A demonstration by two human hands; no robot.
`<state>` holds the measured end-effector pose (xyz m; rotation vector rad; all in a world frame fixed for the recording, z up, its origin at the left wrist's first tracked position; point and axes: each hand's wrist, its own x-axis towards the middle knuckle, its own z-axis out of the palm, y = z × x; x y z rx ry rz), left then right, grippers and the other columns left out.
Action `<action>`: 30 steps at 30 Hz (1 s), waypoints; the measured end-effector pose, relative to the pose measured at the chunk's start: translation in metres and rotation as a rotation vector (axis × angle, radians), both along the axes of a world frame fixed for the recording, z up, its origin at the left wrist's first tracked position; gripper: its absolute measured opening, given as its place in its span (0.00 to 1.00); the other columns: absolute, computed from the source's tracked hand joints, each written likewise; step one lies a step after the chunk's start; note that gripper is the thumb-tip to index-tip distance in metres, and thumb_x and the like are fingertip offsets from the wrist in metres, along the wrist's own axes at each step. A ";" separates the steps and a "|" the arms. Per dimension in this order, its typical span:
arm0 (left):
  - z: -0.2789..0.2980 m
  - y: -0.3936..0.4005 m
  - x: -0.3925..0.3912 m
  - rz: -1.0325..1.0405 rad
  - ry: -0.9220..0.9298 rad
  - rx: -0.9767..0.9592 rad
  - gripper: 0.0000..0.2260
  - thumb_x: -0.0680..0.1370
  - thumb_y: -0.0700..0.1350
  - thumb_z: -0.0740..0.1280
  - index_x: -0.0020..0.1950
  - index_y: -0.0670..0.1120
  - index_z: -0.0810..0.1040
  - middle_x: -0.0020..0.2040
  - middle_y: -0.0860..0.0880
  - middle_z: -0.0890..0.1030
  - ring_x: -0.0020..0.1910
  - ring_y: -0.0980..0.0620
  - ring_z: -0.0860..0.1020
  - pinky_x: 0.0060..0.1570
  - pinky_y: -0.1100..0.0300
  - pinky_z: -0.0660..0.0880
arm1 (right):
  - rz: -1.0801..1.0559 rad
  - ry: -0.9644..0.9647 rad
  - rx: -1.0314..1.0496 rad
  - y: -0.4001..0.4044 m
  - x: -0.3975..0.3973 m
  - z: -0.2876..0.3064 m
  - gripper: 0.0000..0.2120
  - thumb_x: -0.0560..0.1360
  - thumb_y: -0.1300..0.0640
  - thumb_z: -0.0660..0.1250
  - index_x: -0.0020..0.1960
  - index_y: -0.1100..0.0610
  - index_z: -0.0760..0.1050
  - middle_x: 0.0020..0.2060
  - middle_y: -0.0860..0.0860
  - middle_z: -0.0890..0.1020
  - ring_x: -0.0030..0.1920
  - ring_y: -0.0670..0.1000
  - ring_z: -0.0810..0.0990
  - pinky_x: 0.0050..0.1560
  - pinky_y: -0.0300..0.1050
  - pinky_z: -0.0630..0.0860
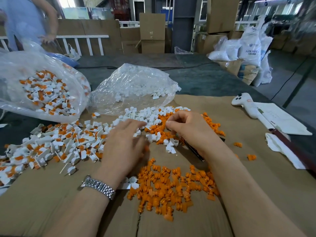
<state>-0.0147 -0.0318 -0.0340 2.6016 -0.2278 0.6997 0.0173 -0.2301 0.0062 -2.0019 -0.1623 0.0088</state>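
1. Warehouse floor with stacked cartons (152,31) at the far wall. The table is covered by a brown cardboard sheet (51,211). A second person (25,19) stands far left.
2. White sacks (251,48) far right. The print is only partly legible and looks like "ABS RESIN". No other writing is readable.
3. Clear bag (13,69) far left holds white-and-orange assembled parts. A second clear bag (119,79) at centre far holds white parts only, and its mouth spills toward the hands.
4. Assembled pile (59,144) lies loose on the cardboard at left.
5. Orange plugs (171,187) sit in a near heap between the forearms, with a second patch under the right hand. They are ribbed, lying on their sides, long axes in all directions.
6. White caps (142,115) are just beyond the fingertips at centre. Each is a ring plus a flat tab, and the tabs point every way with no common axis.
7. Left hand (126,142) is palm down, fingers reaching right into the caps. It is motion-blurred, so I can't tell if it holds anything. Metal watch (98,186) on the wrist.
8. Right hand (186,127) has fingers curled in and thumb against forefinger over the caps and plugs. Whatever may be pinched is hidden.
9. White handheld device (246,103) and paper sheets (280,120) are at right, well apart from the hands.
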 end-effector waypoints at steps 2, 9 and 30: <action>-0.005 -0.008 0.001 -0.077 0.106 0.075 0.16 0.81 0.50 0.69 0.69 0.53 0.78 0.60 0.52 0.80 0.60 0.49 0.76 0.60 0.50 0.71 | 0.002 -0.003 -0.011 0.001 0.000 0.000 0.02 0.78 0.55 0.70 0.48 0.53 0.81 0.42 0.50 0.84 0.38 0.43 0.80 0.37 0.35 0.73; -0.005 -0.007 0.001 -0.089 0.115 0.049 0.08 0.79 0.52 0.72 0.57 0.54 0.85 0.50 0.56 0.80 0.51 0.53 0.77 0.58 0.49 0.73 | 0.022 -0.009 -0.031 0.002 0.000 -0.001 0.04 0.78 0.55 0.71 0.49 0.55 0.81 0.42 0.50 0.84 0.37 0.43 0.81 0.36 0.36 0.75; 0.008 -0.015 -0.010 -0.147 0.128 -0.483 0.20 0.72 0.46 0.79 0.56 0.61 0.74 0.47 0.59 0.82 0.47 0.64 0.82 0.44 0.71 0.78 | 0.206 -0.035 -0.028 0.015 -0.009 -0.003 0.02 0.77 0.60 0.71 0.46 0.57 0.80 0.40 0.54 0.85 0.43 0.53 0.85 0.49 0.50 0.83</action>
